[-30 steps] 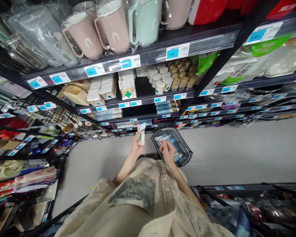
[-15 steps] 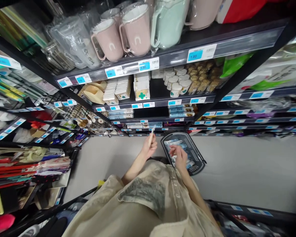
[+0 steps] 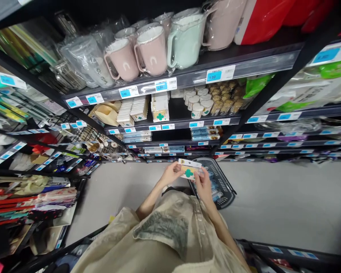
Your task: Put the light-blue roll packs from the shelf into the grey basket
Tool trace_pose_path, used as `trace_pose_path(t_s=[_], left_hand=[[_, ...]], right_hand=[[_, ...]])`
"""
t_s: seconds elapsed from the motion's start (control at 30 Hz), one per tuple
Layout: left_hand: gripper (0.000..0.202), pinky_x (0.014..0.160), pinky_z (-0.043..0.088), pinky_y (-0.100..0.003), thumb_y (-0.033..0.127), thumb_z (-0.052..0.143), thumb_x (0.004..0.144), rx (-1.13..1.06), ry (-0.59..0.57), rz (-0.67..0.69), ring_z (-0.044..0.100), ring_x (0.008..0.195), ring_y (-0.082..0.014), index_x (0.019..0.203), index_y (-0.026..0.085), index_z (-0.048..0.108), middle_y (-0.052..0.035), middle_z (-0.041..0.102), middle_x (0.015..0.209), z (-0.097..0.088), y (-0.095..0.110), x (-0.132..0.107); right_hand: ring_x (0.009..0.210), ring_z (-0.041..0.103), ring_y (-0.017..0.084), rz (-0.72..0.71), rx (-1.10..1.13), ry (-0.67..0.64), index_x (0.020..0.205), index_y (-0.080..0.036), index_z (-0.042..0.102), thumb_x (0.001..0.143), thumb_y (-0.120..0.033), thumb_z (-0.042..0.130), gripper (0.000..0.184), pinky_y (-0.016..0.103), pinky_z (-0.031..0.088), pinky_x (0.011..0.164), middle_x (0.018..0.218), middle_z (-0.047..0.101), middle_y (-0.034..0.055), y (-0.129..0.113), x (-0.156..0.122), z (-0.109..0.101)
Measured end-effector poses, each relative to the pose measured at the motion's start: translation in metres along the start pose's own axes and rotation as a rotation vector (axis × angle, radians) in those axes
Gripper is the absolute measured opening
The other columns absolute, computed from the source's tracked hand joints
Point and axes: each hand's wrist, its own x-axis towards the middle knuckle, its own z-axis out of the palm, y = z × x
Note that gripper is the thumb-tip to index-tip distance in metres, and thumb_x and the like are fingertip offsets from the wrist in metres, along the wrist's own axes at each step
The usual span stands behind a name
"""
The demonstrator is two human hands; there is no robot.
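Note:
Between my two hands is a small flat packet [image 3: 190,169], white with a green clover mark, its front turned up toward me. My left hand [image 3: 172,174] pinches its left end. At its right end the fingers of my right hand [image 3: 204,184] are closed on it. Below and behind the packet, a dark shopping basket [image 3: 229,201] stands on the floor, holding several blue-and-white packages [image 3: 214,184]. My right hand and the packet cover part of the basket. Similar clover-marked packets [image 3: 160,110] stand on the shelf in front of me.
Pink mugs [image 3: 152,49] and a mint-green mug [image 3: 186,40] in clear wrap line the upper shelf. Small lidded containers [image 3: 197,108] sit on the shelf below, near the clover packets. Racks of goods [image 3: 31,201] border the left side. Grey floor [image 3: 267,193] stretches to the right.
The packet, held edge-on in my left hand before, now lies face up between both hands. My right hand has moved from over the basket to the packet. The view has tilted slightly upward.

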Motion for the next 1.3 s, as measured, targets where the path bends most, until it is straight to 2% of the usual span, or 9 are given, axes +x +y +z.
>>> trace_pose_path(t_s=[0.13,0.23,0.33,0.47,0.6,0.7,0.83,1.07,1.3], left_hand=[[0.033,0.070,0.053,-0.026,0.040,0.090,0.075,0.034,-0.025,-0.008,0.071,0.075,-0.0173,0.087,0.019,0.068,-0.0036,0.075,0.082,-0.011,-0.007,0.014],[0.034,0.070,0.054,-0.027,0.039,0.091,0.073,0.024,0.056,0.032,0.071,0.074,-0.0176,0.085,0.019,0.066,-0.0037,0.074,0.080,-0.037,-0.001,0.040],[0.035,0.070,0.055,-0.029,0.035,0.091,0.073,0.043,0.183,0.097,0.072,0.076,-0.0190,0.085,0.019,0.063,-0.0055,0.075,0.082,-0.079,0.022,0.079],[0.029,0.075,0.056,-0.031,0.025,0.088,0.077,0.130,0.321,0.182,0.073,0.081,-0.0202,0.086,0.019,0.061,-0.0068,0.076,0.088,-0.134,0.067,0.135],[0.023,0.081,0.055,-0.031,0.013,0.080,0.081,0.218,0.535,0.246,0.072,0.083,-0.0191,0.086,0.020,0.058,-0.0062,0.074,0.089,-0.163,0.098,0.180],[0.022,0.082,0.055,-0.031,0.011,0.077,0.082,0.260,0.610,0.229,0.072,0.083,-0.0191,0.088,0.020,0.058,-0.0074,0.074,0.091,-0.168,0.106,0.202],[0.019,0.087,0.054,-0.032,0.010,0.074,0.083,0.356,0.639,0.242,0.071,0.085,-0.0197,0.092,0.019,0.061,-0.0078,0.075,0.093,-0.168,0.106,0.217],[0.020,0.079,0.051,-0.031,0.017,0.080,0.080,0.507,0.646,0.219,0.063,0.073,-0.0169,0.088,0.020,0.061,-0.0063,0.073,0.092,-0.166,0.100,0.221],[0.040,0.081,0.053,-0.031,0.016,0.082,0.080,0.511,0.691,0.234,0.063,0.074,-0.0159,0.114,0.016,0.060,-0.0060,0.069,0.098,-0.166,0.094,0.220]], right_hand=[[0.077,0.077,0.026,0.002,-0.002,-0.062,0.149,-0.020,0.049,0.096,-0.067,0.064,0.072,0.035,0.060,0.063,0.092,0.077,0.0074,0.002,0.001,0.000],[0.078,0.077,0.025,0.019,-0.012,-0.141,0.154,-0.022,0.044,0.096,-0.066,0.063,0.076,0.035,0.060,0.064,0.111,0.079,0.0113,0.007,0.002,-0.003],[0.076,0.077,0.025,0.039,-0.023,-0.184,0.150,-0.022,0.047,0.095,-0.066,0.064,0.072,0.036,0.060,0.063,0.117,0.078,0.0140,0.014,0.003,-0.009],[0.073,0.077,0.027,0.063,-0.026,-0.227,0.136,-0.023,0.057,0.091,-0.069,0.063,0.065,0.038,0.060,0.060,0.107,0.079,0.0121,0.022,0.003,-0.015],[0.071,0.076,0.027,0.068,-0.067,-0.279,0.128,-0.024,0.061,0.090,-0.069,0.062,0.059,0.039,0.060,0.062,0.101,0.080,0.0097,0.024,0.002,-0.017],[0.070,0.077,0.027,0.046,-0.077,-0.295,0.122,-0.025,0.064,0.090,-0.063,0.063,0.050,0.043,0.062,0.070,0.095,0.080,0.0074,0.027,-0.001,-0.019],[0.069,0.077,0.029,0.027,-0.094,-0.288,0.119,-0.025,0.066,0.090,-0.058,0.063,0.044,0.046,0.062,0.076,0.091,0.080,0.0062,0.034,-0.006,-0.024],[0.068,0.077,0.028,0.063,-0.113,-0.273,0.116,-0.025,0.066,0.088,-0.059,0.061,0.044,0.046,0.062,0.076,0.092,0.080,0.0066,0.039,-0.011,-0.028],[0.073,0.078,0.027,0.082,-0.175,-0.350,0.116,-0.025,0.067,0.088,-0.063,0.056,0.049,0.045,0.062,0.079,0.093,0.080,0.0071,0.038,-0.013,-0.026]])
